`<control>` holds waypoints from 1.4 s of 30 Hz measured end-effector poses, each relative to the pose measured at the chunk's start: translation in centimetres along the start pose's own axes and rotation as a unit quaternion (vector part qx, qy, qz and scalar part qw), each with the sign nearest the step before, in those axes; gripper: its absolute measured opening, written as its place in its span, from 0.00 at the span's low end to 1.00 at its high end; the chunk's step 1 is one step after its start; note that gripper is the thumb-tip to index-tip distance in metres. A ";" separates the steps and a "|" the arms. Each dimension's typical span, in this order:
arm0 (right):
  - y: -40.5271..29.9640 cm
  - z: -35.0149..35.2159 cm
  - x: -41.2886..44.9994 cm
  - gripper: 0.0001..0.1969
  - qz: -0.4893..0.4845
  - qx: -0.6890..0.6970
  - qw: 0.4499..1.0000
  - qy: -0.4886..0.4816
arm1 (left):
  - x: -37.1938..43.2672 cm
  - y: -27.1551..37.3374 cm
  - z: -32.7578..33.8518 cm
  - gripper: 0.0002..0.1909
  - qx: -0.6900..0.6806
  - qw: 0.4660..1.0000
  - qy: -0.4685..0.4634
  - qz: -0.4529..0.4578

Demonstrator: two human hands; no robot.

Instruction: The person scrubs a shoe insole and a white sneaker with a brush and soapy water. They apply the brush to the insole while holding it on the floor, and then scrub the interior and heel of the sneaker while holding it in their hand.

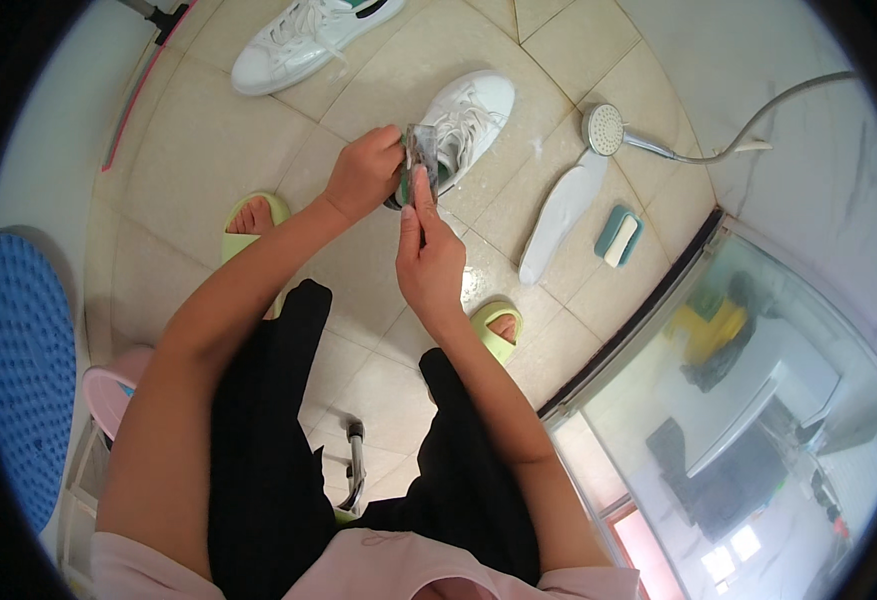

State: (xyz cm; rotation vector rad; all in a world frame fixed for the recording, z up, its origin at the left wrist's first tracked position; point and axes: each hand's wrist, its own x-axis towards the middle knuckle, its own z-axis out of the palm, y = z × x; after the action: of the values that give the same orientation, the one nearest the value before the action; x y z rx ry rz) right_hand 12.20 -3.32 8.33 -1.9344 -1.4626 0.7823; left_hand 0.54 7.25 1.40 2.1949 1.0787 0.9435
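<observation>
A white lace-up sneaker (476,112) lies on the tiled floor before me, its toe pointing away to the upper right. My left hand (367,172) is closed at the side of its heel end, fingers curled around the edge there. In my right hand (432,262) is a wet, grey, flat-backed tool (422,142), which looks like a scrub brush, with my index finger stretched along its back. The tool covers part of the shoe's opening and heel, so its contact with the shoe is hidden. A second white sneaker (296,45) rests at the upper left.
To the right lie a pale insole (558,217), a shower head (603,129) with its hose (765,112), and a soap bar (620,241) in a teal dish (605,229). A floor squeegee (138,97), blue bumpy mat (25,375) and pink basin (100,382) are left. A glass panel (708,420) borders the right.
</observation>
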 end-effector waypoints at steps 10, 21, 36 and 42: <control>0.8 0.3 1.4 0.24 0.003 0.034 0.998 0.049 | -0.2 0.9 0.4 0.07 -0.060 0.998 0.000 -0.031; 0.7 -0.7 3.0 0.24 0.159 0.024 0.987 -0.033 | 0.2 0.8 0.9 0.06 -0.066 0.996 0.016 -0.057; 1.9 0.5 2.3 0.23 0.033 0.050 0.997 0.037 | 0.1 -0.2 0.7 0.11 -0.062 0.994 -0.004 -0.087; 2.1 -1.0 2.3 0.23 0.146 0.180 0.972 0.039 | 0.1 0.8 1.2 0.10 -0.120 0.983 0.017 -0.137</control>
State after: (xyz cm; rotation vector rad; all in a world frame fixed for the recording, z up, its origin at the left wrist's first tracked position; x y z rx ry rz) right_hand 14.76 -1.63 7.20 -1.8894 -0.9213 1.0102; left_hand 1.87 6.77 1.27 1.7890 1.1810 0.9356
